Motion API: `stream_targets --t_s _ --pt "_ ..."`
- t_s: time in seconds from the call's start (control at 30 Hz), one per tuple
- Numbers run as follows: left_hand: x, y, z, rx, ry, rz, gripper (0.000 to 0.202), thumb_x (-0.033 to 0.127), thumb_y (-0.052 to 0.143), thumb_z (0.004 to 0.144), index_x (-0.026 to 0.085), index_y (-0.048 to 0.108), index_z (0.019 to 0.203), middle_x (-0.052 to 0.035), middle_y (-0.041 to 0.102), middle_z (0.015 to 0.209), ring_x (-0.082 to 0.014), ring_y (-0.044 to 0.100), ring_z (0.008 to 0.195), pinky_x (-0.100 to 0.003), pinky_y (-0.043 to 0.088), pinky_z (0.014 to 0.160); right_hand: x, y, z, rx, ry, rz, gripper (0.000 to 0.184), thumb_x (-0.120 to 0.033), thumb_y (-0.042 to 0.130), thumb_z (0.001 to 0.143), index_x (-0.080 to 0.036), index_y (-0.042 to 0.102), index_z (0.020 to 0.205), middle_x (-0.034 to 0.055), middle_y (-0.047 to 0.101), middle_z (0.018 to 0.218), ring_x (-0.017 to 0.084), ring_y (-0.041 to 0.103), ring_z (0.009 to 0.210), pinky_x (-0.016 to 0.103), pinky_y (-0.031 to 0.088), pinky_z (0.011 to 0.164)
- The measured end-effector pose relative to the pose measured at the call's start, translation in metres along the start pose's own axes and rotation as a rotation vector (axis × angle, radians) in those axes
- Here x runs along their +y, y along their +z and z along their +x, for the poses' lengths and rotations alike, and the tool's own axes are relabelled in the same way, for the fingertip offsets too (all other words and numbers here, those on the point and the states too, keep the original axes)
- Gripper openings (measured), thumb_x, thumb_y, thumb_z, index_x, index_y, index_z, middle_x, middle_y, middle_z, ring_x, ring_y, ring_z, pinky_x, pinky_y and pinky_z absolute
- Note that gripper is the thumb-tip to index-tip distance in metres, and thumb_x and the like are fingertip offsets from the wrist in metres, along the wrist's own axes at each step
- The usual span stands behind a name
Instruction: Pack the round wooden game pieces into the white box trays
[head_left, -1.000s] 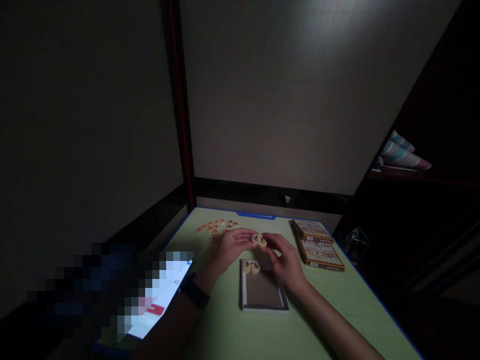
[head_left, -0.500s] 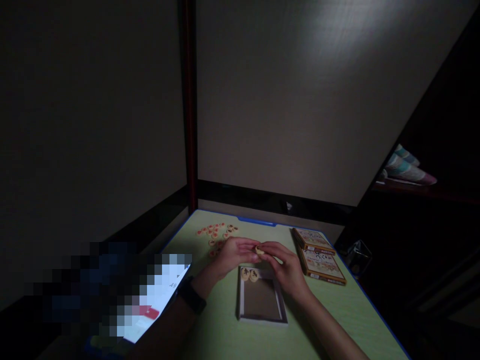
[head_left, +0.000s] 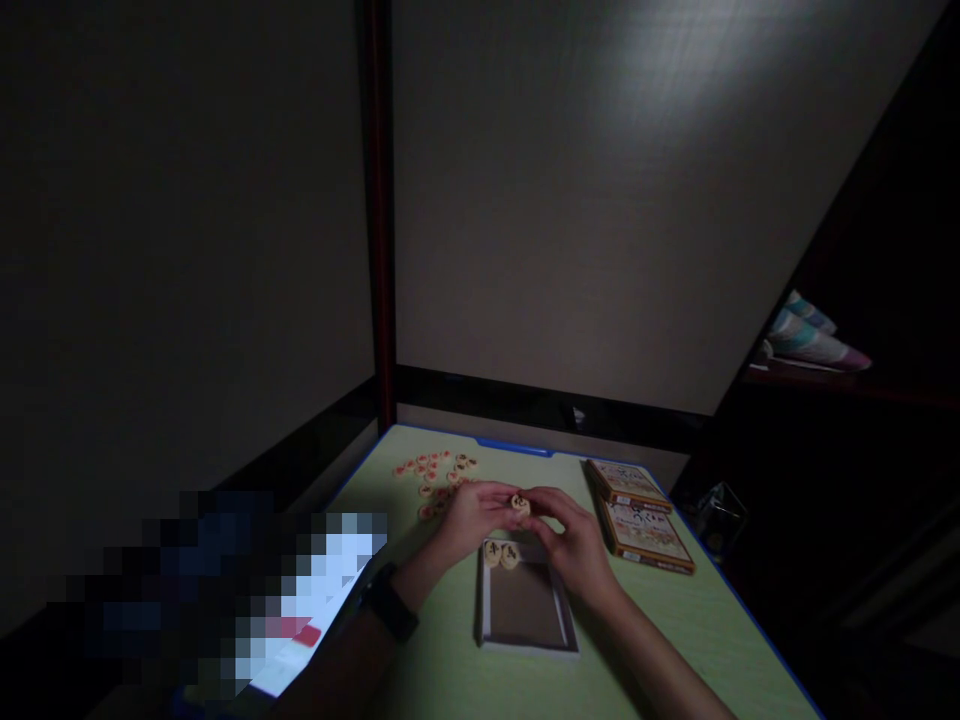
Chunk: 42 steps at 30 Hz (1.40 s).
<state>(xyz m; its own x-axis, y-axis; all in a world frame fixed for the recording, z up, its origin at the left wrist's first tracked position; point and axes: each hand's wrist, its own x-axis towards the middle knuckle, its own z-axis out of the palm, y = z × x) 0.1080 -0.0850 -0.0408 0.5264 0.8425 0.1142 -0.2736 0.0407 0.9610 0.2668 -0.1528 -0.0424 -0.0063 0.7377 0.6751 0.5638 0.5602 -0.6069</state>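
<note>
My left hand (head_left: pixel 469 519) and my right hand (head_left: pixel 574 535) meet above the far end of a shallow grey tray (head_left: pixel 525 607) on a green table (head_left: pixel 675 630). Between their fingertips they pinch a small round wooden game piece (head_left: pixel 520 503) with a dark mark on its face. Two similar pieces (head_left: pixel 501 553) lie in the tray's far left corner. A loose group of several more pieces (head_left: pixel 433 470), some with red marks, lies on the table beyond my left hand. A dark watch sits on my left wrist.
Two printed boxes (head_left: pixel 637 515) lie side by side at the right of the table. A lit screen (head_left: pixel 315 600), partly blurred, is at the near left. A dark red post (head_left: pixel 379 220) stands in the wall corner behind the table. The room is dim.
The two pieces I held apart a second ago are now together at my fingertips, and only one face shows. My hands stay above the tray's far end; the view has shifted a little.
</note>
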Motion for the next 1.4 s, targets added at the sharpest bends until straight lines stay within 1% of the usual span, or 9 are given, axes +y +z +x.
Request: stream_targets --t_s 0.2,0.4,0.53,0.63,0.7,0.8,0.9,1.13,1.4 --pt "0.000 0.000 -0.001 -0.008 0.012 0.029 0.047 0.032 0.091 0.050 0.011 0.073 0.089 -0.0120 0.076 0.090 -0.0241 0.071 0.083 -0.034 0.058 0.077 -0.004 0.001 -0.001 0.015 -0.003 -0.056 0.013 -0.021 0.065 0.087 -0.021 0.067 0.100 0.0069 0.069 0.095 0.021 0.068 0.085 0.034 0.059 0.076" --pt "0.001 0.000 -0.003 -0.045 -0.023 -0.033 0.047 0.034 0.090 0.055 0.013 0.068 0.090 -0.0094 0.074 0.091 -0.0204 0.070 0.078 -0.032 0.058 0.070 -0.001 0.003 -0.005 0.012 -0.030 -0.117 0.016 -0.021 0.060 0.090 -0.021 0.064 0.105 0.0062 0.071 0.095 0.021 0.070 0.085 0.033 0.059 0.077" --pt "0.000 -0.003 0.001 0.011 0.008 -0.030 0.046 0.034 0.089 0.056 0.013 0.067 0.091 -0.0083 0.073 0.088 -0.0213 0.070 0.076 -0.034 0.058 0.070 0.003 -0.003 -0.003 0.048 -0.055 -0.158 0.015 -0.023 0.056 0.093 -0.022 0.064 0.105 0.0073 0.072 0.096 0.021 0.070 0.086 0.033 0.059 0.077" --pt "-0.003 -0.006 0.005 0.064 0.021 -0.028 0.045 0.030 0.090 0.053 0.013 0.068 0.089 -0.0085 0.073 0.084 -0.0217 0.070 0.075 -0.036 0.059 0.075 0.002 -0.006 0.000 0.124 -0.071 -0.172 0.012 -0.025 0.057 0.093 -0.021 0.065 0.102 0.0082 0.072 0.098 0.022 0.070 0.086 0.034 0.059 0.078" --pt "-0.003 -0.007 0.006 0.068 0.017 -0.029 0.046 0.026 0.092 0.049 0.012 0.070 0.087 -0.0093 0.074 0.085 -0.0222 0.071 0.079 -0.036 0.058 0.079 0.000 -0.006 0.001 0.116 -0.111 -0.166 0.012 -0.025 0.058 0.094 -0.022 0.065 0.102 0.0082 0.073 0.099 0.022 0.070 0.091 0.034 0.059 0.081" --pt "0.001 -0.006 0.001 -0.006 -0.013 -0.052 0.051 0.023 0.094 0.045 0.011 0.073 0.089 -0.0111 0.075 0.089 -0.0235 0.071 0.085 -0.035 0.057 0.081 -0.001 -0.002 0.000 0.068 -0.176 -0.163 0.015 -0.023 0.057 0.094 -0.023 0.067 0.105 0.0078 0.074 0.102 0.022 0.070 0.096 0.035 0.058 0.085" --pt "0.007 -0.003 -0.006 -0.102 -0.047 -0.078 0.052 0.030 0.094 0.050 0.011 0.074 0.094 -0.0124 0.076 0.095 -0.0242 0.071 0.087 -0.035 0.057 0.082 -0.001 0.001 -0.002 0.059 -0.201 -0.174 0.016 -0.024 0.058 0.094 -0.023 0.068 0.107 0.0079 0.074 0.103 0.022 0.070 0.096 0.037 0.058 0.085" --pt "0.004 -0.001 -0.005 -0.053 -0.063 -0.042 0.059 0.049 0.091 0.051 0.008 0.073 0.090 -0.0126 0.074 0.090 -0.0226 0.071 0.077 -0.035 0.058 0.073 0.000 0.002 -0.003 0.033 -0.185 -0.186 0.019 -0.024 0.060 0.093 -0.024 0.068 0.110 0.0086 0.074 0.102 0.023 0.070 0.095 0.038 0.059 0.084" --pt "0.008 -0.005 -0.009 -0.112 -0.067 -0.094 0.060 0.043 0.091 0.056 0.011 0.070 0.102 -0.0123 0.074 0.093 -0.0236 0.071 0.083 -0.036 0.058 0.077 0.000 0.002 -0.005 0.015 -0.175 -0.206 0.023 -0.022 0.057 0.092 -0.023 0.066 0.113 0.0089 0.074 0.102 0.023 0.070 0.094 0.037 0.059 0.083"
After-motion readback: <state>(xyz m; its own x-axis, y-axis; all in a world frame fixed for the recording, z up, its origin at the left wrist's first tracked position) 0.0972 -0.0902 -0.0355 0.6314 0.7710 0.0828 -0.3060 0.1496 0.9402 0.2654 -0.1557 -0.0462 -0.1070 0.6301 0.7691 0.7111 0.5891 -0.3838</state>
